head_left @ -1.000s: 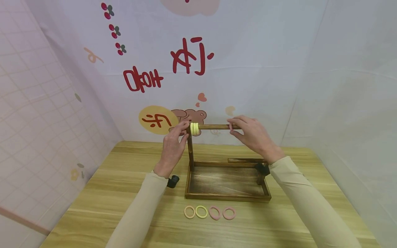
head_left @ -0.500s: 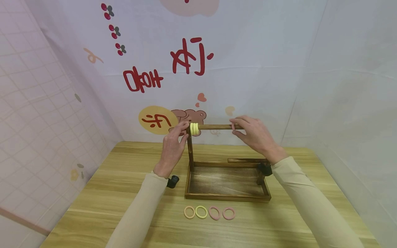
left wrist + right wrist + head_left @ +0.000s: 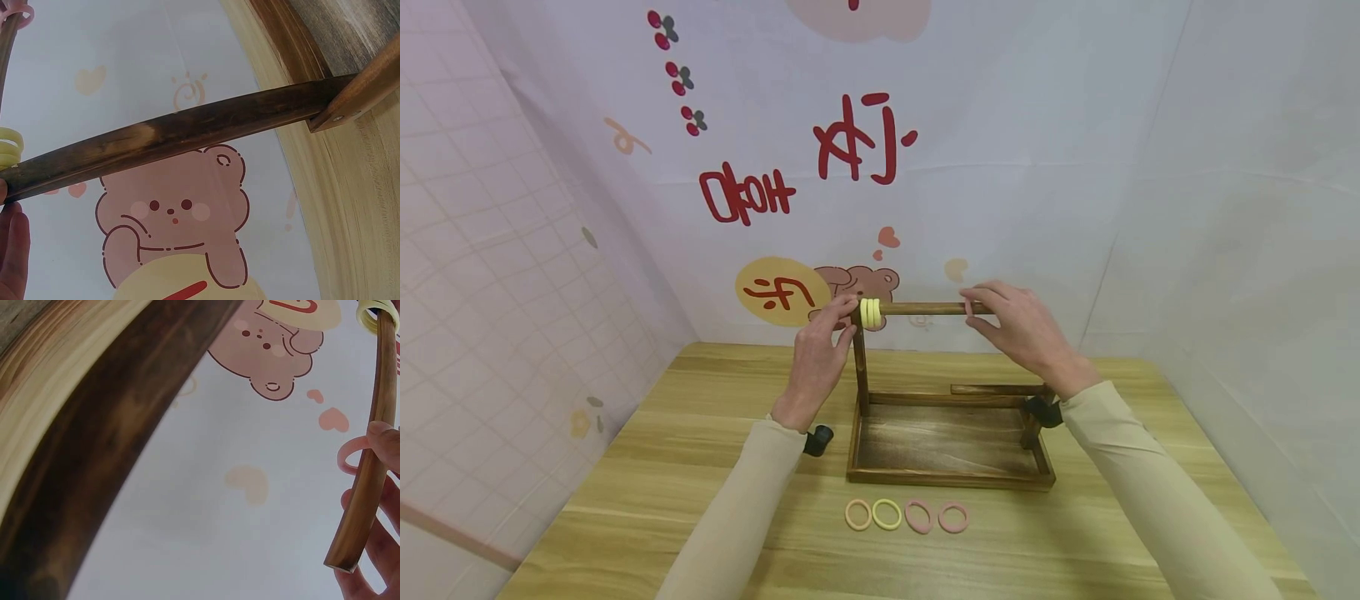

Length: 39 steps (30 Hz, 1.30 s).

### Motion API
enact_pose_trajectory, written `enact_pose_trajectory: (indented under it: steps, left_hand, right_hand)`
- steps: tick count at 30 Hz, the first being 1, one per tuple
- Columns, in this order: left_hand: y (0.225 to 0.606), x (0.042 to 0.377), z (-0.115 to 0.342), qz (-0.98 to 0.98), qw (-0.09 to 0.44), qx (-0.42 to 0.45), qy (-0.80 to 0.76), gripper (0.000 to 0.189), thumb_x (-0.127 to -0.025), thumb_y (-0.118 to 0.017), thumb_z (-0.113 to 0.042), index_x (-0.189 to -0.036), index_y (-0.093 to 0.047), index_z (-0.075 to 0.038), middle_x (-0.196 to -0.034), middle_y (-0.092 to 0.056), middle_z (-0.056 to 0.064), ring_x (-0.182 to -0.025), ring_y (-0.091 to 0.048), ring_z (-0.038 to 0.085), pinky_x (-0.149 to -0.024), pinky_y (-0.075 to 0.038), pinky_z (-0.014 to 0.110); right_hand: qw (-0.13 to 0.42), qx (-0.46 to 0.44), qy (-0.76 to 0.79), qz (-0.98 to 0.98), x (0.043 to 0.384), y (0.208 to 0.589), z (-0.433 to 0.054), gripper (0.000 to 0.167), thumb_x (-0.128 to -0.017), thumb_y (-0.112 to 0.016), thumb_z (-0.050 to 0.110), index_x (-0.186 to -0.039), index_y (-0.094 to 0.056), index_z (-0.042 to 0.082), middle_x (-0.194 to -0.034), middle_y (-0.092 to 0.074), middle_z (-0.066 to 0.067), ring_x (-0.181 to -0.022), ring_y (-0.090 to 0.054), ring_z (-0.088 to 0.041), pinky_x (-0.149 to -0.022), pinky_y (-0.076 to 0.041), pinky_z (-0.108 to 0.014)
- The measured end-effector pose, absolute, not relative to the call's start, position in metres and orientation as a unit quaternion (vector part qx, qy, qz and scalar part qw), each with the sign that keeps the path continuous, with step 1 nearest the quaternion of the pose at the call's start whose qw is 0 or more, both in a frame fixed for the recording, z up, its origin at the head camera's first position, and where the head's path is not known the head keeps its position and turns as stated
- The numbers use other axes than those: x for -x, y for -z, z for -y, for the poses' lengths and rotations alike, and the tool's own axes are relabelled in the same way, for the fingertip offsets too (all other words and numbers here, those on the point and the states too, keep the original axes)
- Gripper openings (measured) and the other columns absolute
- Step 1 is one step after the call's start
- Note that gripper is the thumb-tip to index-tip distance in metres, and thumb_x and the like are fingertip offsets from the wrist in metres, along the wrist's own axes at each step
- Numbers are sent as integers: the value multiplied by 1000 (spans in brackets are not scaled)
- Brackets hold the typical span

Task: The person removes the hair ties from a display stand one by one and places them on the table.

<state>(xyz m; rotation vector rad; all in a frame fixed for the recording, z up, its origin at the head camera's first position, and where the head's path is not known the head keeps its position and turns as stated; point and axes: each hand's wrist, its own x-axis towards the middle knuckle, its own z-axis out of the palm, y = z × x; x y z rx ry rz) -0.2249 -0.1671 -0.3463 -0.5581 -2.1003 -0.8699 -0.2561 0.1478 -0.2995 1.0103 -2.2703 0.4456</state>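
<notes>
My left hand [image 3: 820,358] grips the top of the dark wooden post [image 3: 861,367], where a horizontal wooden rod [image 3: 925,308] joins it. Several yellow rings [image 3: 870,312] sit on the rod beside that hand. Toward the rod's other end, my right hand [image 3: 1018,327] pinches a pink ring [image 3: 967,308] between thumb and fingers. The right wrist view shows this pink ring [image 3: 343,459] around the rod [image 3: 369,487], a short way from its free end. In the left wrist view, the yellow rings [image 3: 9,153] and the left fingers [image 3: 15,250] show at the edge.
The post rises from a wooden tray-like base [image 3: 951,478] on the table [image 3: 722,483]. A shorter bar [image 3: 992,389] lies low at the right. In front lie a peach ring [image 3: 847,514], a yellow ring [image 3: 887,528] and two pink rings [image 3: 953,532]. A printed cloth [image 3: 1015,167] hangs behind.
My right hand has moved slightly right along the rod, bringing the pink ring closer to the free end. The left hand and the yellow rings have stayed put.
</notes>
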Motion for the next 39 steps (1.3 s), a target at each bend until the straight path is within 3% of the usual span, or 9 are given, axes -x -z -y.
enact_pose_trajectory:
  steps: [12, 39]
  left_hand:
    - [346, 225, 166, 827, 390, 217, 342, 40, -89, -75, 11, -128, -67, 4, -134, -68, 17, -109, -72, 32, -87, -62, 38]
    - [347, 226, 167, 820, 398, 224, 345, 42, -88, -76, 11, -128, -66, 4, -133, -68, 17, -107, -72, 33, -86, -62, 39]
  right_hand:
    - [304, -378, -173, 857, 255, 299, -155, 42, -87, -84, 7, -127, -71, 3, -120, -73, -13, -104, -71, -34, -88, -56, -56]
    - [307, -366, -174, 861, 255, 299, -164, 43, -86, -85, 6, -126, -71, 3, -119, -73, -14, -105, -70, -35, -85, -55, -57]
